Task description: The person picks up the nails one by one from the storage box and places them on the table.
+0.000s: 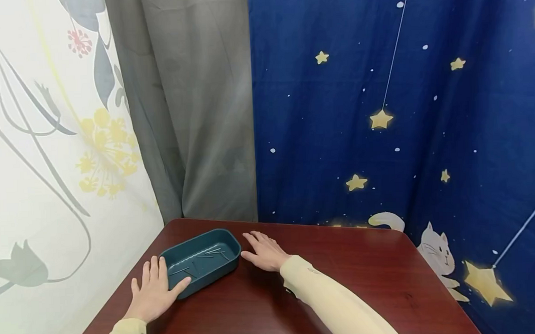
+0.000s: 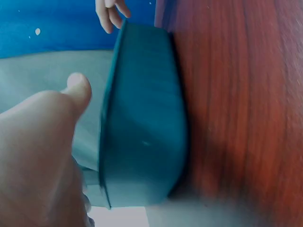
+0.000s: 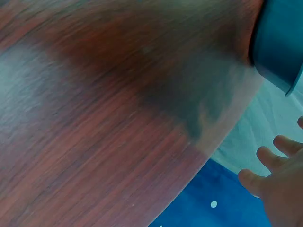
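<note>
A deep teal rectangular tray (image 1: 215, 275) stands at the left of the table, angled toward the back. Several thin, straight metal pieces (image 1: 214, 251) lie scattered on its floor; their exact kind is too small to make out. My left hand (image 1: 151, 291) is at the tray's near left end, fingers straight and spread, thumb out over the front rim. In the left wrist view, the thumb (image 2: 78, 87) stands beside the tray's long wall (image 2: 142, 118). My right hand (image 1: 267, 253) hovers just off the tray's right end, palm down, fingers loosely extended, holding nothing.
The dark red wooden table (image 1: 342, 282) reaches to the right and toward me. Behind it hang a grey curtain (image 1: 212, 115) and a blue star-patterned curtain (image 1: 319, 121). A white floral curtain (image 1: 37, 170) runs along the left side.
</note>
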